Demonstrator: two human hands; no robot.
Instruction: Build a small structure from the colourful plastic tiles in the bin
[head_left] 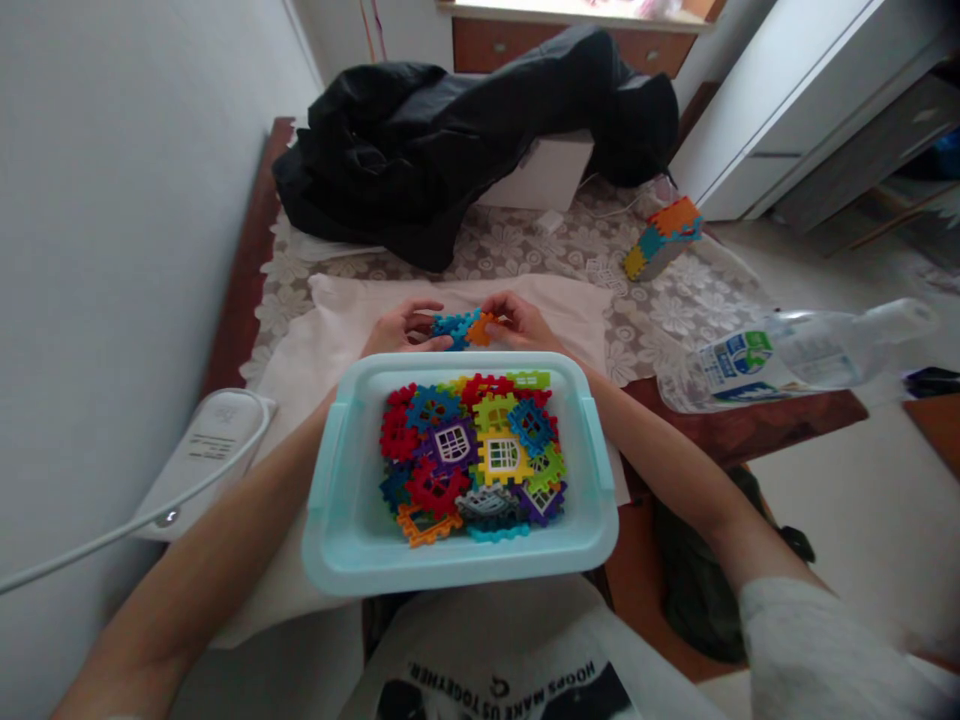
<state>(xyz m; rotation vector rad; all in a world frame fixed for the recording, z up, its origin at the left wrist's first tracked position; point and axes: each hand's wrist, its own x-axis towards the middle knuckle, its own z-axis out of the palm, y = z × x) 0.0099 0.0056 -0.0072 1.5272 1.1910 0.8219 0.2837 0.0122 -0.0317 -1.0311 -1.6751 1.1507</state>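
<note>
Beyond the far rim of a light-blue plastic bin (330,500), both my hands meet over the pale cloth. My left hand (401,328) grips a blue toothed building piece (452,328). On its right, my right hand (521,322) pinches an orange building piece (481,328) that touches the blue one; whether the two are locked together I cannot tell. Inside the bin lies a heap of toothed building pieces (439,487) in red, purple, yellow, green, blue and grey, some with white window inserts. The bin's rim hides the lower part of both hands.
A small built block of orange, blue and yellow pieces (664,238) stands at the table's right. Nearer, a large clear bottle (795,355) is by the edge. Black fabric (420,150) covers a white box (540,172) at the back. A white device with a cable (217,440) lies left.
</note>
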